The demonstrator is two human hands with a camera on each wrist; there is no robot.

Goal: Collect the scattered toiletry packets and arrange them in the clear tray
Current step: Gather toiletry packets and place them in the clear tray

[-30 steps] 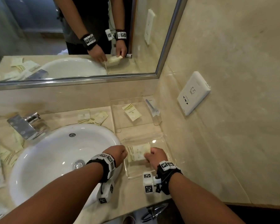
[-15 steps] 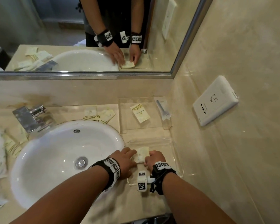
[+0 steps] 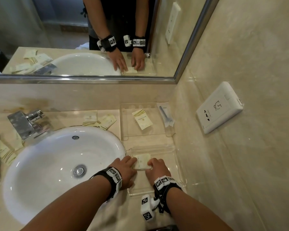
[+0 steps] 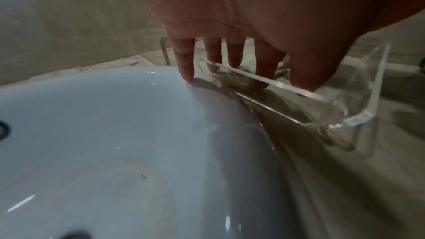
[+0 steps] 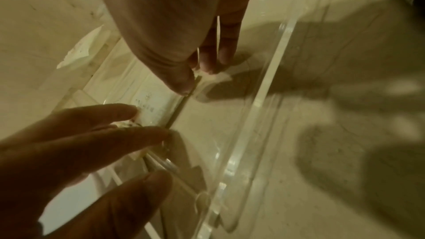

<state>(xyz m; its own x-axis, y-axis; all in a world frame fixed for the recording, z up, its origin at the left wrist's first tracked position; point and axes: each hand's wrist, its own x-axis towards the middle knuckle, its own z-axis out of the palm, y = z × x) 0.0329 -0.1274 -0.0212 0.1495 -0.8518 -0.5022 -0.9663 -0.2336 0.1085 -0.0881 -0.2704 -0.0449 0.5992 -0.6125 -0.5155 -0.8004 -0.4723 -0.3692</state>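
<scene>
A cream toiletry packet (image 3: 142,161) lies in the near clear tray (image 3: 180,165), beside the sink. My left hand (image 3: 125,165) lays straight fingers on the packet's left edge. In the left wrist view those fingers (image 4: 234,55) reach down over the tray wall (image 4: 299,90). My right hand (image 3: 154,165) has curled fingers on the right edge. The right wrist view shows its thumb and fingers (image 5: 218,57) pinching the packet (image 5: 156,104). A second clear tray (image 3: 123,124) behind holds one packet (image 3: 142,119) and a long wrapped item (image 3: 165,114).
Loose packets (image 3: 98,120) lie behind the white sink (image 3: 40,164), and more packets (image 3: 5,152) lie left of the chrome faucet (image 3: 25,124). The wall with a socket plate (image 3: 218,107) stands close on the right. A mirror (image 3: 90,39) spans the back.
Both hands have lowered the packet from above the near tray onto its floor. The fingers of my left hand have straightened out against it.
</scene>
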